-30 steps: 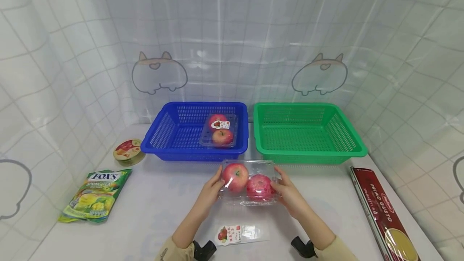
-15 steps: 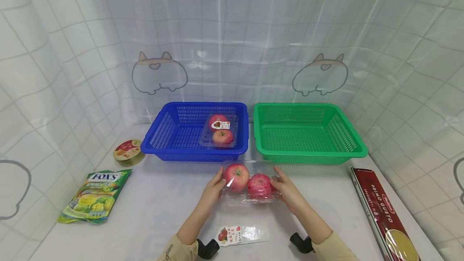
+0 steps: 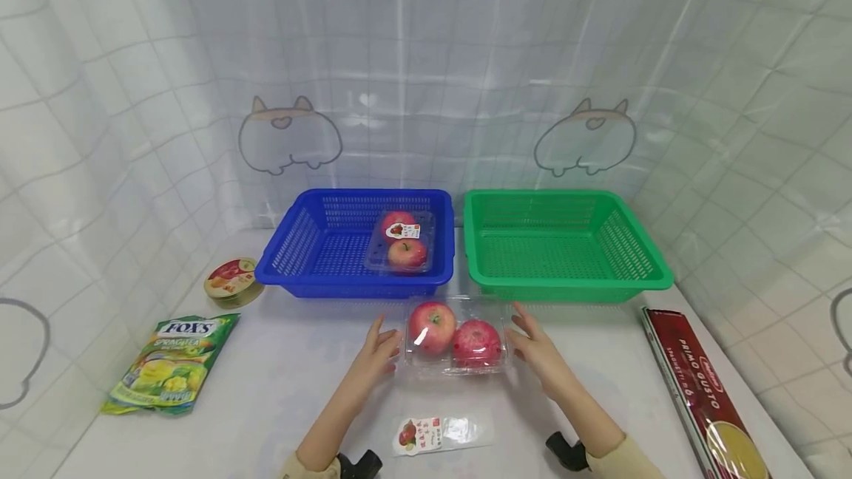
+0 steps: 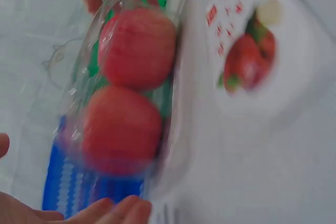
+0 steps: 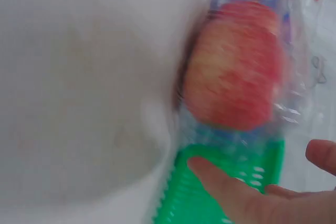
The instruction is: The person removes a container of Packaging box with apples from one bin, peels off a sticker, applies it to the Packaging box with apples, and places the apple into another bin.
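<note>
Both grips have come off the apple box (image 3: 484, 308): left hand (image 3: 373, 361) and right hand (image 3: 542, 362) spread loosely beside its ends. It sits on the tabletop (image 3: 293, 361), apparently set down, the label strip (image 3: 442, 433) not yet applied.

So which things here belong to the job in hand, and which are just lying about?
Likely in the job: nearer apple box, label, blue basket, second apple box, perhaps green basket.

Probably lying about: round tin, FOX'S bag, spaghetti pack.
</note>
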Available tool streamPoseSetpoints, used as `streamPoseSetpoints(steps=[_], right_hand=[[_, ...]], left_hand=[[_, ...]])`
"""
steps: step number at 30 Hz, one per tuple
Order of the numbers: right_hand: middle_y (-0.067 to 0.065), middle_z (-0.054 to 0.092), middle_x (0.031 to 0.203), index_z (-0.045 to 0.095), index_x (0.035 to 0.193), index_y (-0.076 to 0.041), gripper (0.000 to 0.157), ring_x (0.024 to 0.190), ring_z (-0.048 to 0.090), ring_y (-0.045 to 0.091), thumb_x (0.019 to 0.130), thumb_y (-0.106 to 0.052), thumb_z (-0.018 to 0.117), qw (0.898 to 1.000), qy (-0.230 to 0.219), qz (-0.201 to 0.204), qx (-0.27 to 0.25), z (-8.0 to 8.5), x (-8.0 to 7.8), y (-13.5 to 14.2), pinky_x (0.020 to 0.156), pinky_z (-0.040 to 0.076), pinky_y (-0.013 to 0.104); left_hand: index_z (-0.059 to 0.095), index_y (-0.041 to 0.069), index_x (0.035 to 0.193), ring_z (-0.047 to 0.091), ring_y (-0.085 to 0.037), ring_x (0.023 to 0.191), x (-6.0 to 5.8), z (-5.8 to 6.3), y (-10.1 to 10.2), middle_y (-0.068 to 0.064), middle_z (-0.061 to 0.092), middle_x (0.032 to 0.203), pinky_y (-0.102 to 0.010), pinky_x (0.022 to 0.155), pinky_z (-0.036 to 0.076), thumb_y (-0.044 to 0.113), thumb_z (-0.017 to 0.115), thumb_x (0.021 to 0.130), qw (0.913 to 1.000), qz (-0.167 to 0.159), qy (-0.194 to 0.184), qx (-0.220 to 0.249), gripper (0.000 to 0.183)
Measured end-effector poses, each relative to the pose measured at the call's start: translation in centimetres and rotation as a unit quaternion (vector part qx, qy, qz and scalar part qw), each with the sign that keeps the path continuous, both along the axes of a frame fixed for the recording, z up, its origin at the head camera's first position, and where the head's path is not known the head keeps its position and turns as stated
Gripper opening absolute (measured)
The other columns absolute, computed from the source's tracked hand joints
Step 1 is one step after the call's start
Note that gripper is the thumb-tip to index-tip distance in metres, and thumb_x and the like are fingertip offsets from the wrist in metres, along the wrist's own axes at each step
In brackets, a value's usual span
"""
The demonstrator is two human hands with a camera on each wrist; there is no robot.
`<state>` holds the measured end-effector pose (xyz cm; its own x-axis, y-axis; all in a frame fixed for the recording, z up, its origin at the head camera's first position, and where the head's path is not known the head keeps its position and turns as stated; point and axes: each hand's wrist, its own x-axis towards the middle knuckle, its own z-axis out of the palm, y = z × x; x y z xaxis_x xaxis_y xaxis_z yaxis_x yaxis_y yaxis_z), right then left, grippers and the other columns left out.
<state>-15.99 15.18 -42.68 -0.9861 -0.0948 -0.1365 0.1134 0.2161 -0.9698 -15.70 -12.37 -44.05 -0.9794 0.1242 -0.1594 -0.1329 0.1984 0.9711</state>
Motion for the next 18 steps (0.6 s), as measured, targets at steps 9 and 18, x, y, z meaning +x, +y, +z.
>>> streamPoseSetpoints(steps=[9,18], right_hand=[[0.018,0.05,0.13,0.049,0.129,-0.004,0.037,0.122,0.045,0.029,0.092,-0.005,0.051,0.991,0.13,-0.02,0.015,2.2,1.8,-0.3,0.099,0.039,0.042],[0.026,0.056,0.112,0.054,0.118,0.007,0.031,0.1,0.058,0.016,0.092,-0.009,0.052,0.974,0.089,0.194,-0.075,1.8,4.1,-3.6,0.086,0.048,0.031]], left_hand=[[0.043,-0.004,0.13,0.055,-0.023,0.088,3.4,0.0,-1.7,-0.012,0.058,0.104,-0.037,0.067,0.047,0.029,0.065,0.082,0.9775,-0.087,0.012,-0.192,0.062],[0.064,0.007,0.109,0.053,-0.022,0.086,5.8,-1.4,0.0,-0.002,0.058,0.097,-0.038,0.071,0.046,0.044,0.077,0.065,0.8459,-0.193,0.214,-0.449,0.059]])
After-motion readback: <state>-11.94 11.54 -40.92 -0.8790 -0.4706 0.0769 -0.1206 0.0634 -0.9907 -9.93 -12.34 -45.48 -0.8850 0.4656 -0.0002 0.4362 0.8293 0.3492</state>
